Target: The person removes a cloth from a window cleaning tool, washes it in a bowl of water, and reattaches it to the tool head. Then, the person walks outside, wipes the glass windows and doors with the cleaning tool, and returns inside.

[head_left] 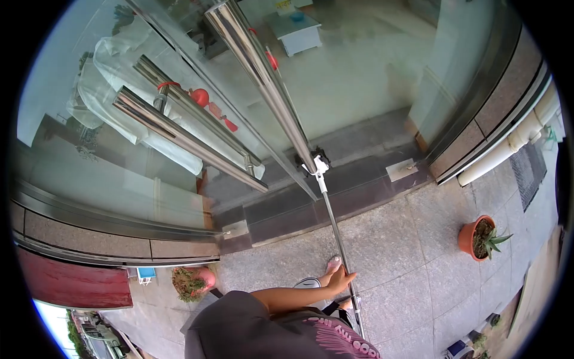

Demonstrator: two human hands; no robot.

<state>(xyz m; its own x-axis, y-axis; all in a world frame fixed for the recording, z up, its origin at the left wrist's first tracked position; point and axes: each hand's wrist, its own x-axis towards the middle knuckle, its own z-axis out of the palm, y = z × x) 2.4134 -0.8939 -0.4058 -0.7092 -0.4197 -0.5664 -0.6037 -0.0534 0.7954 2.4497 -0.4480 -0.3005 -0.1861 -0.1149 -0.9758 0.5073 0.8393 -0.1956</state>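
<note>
Paving of grey stone spreads out in front of a glass entrance, with a dark step running along its foot. Through the pane on the upper right you can see a white table.

Your left hand is closed around a slim metal pole, low down near your feet, with the forearm reaching across in front of you. Your right hand is out of sight, so I cannot tell what it is doing. The pole slants up and away from you over the paving and the step, ending in a white head beside the lower end of a tall metal handle. Whether that head touches the glass or the handle, I cannot tell.

To the left of the pole is another metal handle, with a red ornament near it. An orange pot with a spiky plant stands on the paving to your right, and a pink pot with a small bushy plant is on your left. A white pipe runs along the wall at the right.
</note>
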